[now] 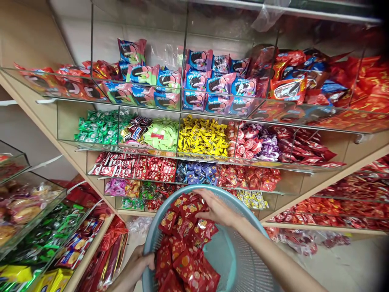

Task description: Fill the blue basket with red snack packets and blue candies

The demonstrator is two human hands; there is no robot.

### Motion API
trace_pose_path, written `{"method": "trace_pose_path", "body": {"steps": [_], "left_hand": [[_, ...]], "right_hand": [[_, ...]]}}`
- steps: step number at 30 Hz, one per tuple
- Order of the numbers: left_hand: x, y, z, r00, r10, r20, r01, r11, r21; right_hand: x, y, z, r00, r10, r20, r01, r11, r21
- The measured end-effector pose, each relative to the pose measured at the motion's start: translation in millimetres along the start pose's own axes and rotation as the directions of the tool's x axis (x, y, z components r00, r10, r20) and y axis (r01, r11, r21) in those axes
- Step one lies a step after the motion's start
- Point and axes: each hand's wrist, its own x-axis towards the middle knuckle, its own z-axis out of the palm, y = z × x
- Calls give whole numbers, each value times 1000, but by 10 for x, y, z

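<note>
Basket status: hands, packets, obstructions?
Left hand grips basket rim. Right hand on red packets inside. Shelf bins ahead, nothing blocking.

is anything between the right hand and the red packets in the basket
Nothing visible: the right hand already rests on the red packets in the teal basket, which the left hand holds by its rim.

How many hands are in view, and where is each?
2. The left hand grips the near-left rim of the blue basket. The right hand lies on the red packets inside it. No other hands show.
</note>
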Motion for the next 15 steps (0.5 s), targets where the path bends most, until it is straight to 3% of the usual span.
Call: {"method": "trace_pose_path", "body": {"steps": [3, 5, 6, 8, 11, 15], "left_hand": [[-35, 17, -19, 1000, 16, -1, -16, 1000, -19], [-36, 18, -41, 999, 29, 23, -28, 999, -43], [-28, 16, -51, 999, 30, 38, -28, 998, -52], [1, 9, -65, 998, 14, 56, -12, 999, -46], [50, -7, -71, 998, -1, 57, 1, 1000, -15], [65, -19, -73, 997, -20, 74, 21, 1000, -7]], "right_hand": [[-315, 171, -110, 978, 115, -174, -127, 990, -61], [-573, 414, -147, 910, 276, -311, -313, 947, -77], [-690, 555, -142, 852, 372, -367, -418, 907, -51], [-869, 819, -88, 783, 532, -322, -533, 841, 93], [-979, 1051, 49, 784, 606, -134, -553, 780, 293], [-951, 1079, 187, 752, 643, -145, -616, 764, 195]]}}
